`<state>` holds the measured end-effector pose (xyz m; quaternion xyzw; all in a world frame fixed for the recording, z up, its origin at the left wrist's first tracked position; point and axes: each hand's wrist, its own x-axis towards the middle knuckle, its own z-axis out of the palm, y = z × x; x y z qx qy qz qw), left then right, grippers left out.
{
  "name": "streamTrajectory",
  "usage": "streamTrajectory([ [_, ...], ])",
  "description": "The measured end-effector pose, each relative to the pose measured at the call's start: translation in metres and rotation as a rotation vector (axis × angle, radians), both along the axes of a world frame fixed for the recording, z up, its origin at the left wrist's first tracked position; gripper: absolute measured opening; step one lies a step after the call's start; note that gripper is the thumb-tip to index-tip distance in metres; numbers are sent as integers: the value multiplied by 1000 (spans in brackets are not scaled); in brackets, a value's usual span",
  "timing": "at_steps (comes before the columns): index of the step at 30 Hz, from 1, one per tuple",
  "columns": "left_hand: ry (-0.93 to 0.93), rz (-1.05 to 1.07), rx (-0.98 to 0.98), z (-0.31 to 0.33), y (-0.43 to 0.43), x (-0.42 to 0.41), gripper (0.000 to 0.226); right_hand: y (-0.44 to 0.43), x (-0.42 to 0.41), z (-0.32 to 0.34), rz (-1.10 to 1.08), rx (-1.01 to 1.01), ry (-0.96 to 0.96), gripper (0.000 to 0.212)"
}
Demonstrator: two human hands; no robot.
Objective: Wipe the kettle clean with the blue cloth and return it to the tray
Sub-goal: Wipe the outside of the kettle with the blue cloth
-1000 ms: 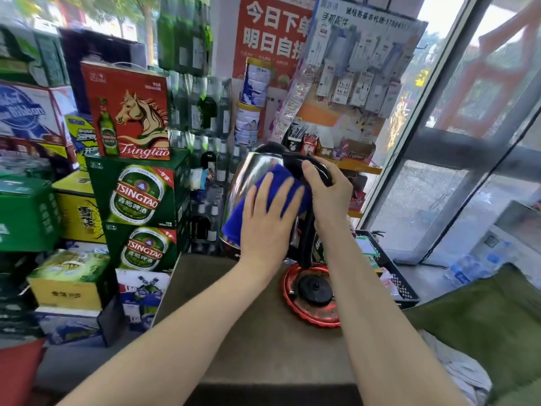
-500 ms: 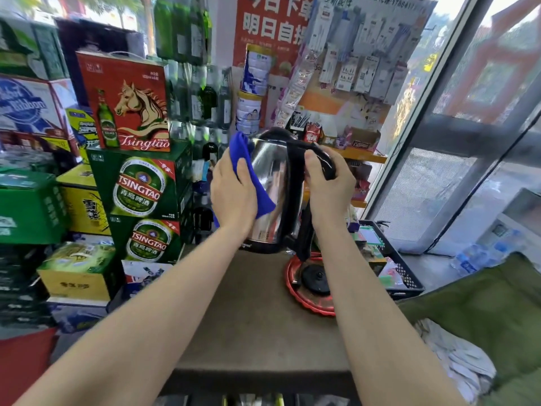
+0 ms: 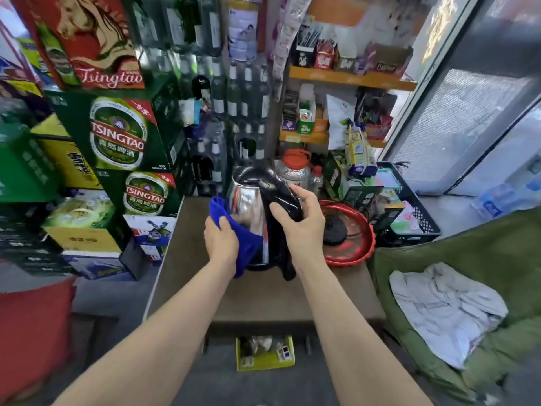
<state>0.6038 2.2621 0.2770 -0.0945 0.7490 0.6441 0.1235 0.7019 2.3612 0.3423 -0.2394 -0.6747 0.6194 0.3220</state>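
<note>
A shiny steel kettle (image 3: 248, 200) with a black lid and handle stands low over the brown table (image 3: 263, 297), whether touching it I cannot tell. My right hand (image 3: 298, 224) grips the black handle from the right. My left hand (image 3: 221, 238) presses the blue cloth (image 3: 243, 244) against the kettle's lower left side. To the right lies the round red tray (image 3: 360, 230), with the kettle's black base (image 3: 333, 230) sitting in it.
Stacked green Tsingtao beer cartons (image 3: 123, 136) stand close on the left. A black crate (image 3: 415, 218) of goods and a red-capped jar (image 3: 294, 168) sit behind the tray. A green cushion (image 3: 468, 259) with a white cloth (image 3: 445, 309) lies to the right.
The kettle has come down from chest height to just above the table. My left hand with the cloth slid from the upper side to the lower left side. The camera tilted downward.
</note>
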Motion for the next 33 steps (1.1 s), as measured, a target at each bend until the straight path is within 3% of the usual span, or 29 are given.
streamTrajectory([
  [8,-124,-168,-124,-76,-17,-8,37,12,-9,-116,-27,-359,-203,51],
  [14,-226,-157,-67,-97,-36,-2,30,9,-28,-160,-11,-314,-245,53],
  [17,-325,-101,77,-94,-46,0,18,5,-25,-176,35,-239,-263,56],
  [20,-394,-66,236,-84,-53,4,23,0,-12,-182,59,-188,-291,59],
  [23,-380,-144,213,-75,-57,10,36,-3,5,-185,75,-185,-355,61],
  [26,-385,-173,229,-65,-58,16,29,-1,22,-180,139,-175,-473,61],
  [33,-349,-401,271,-27,-44,31,23,7,19,-119,330,-104,-347,31],
])
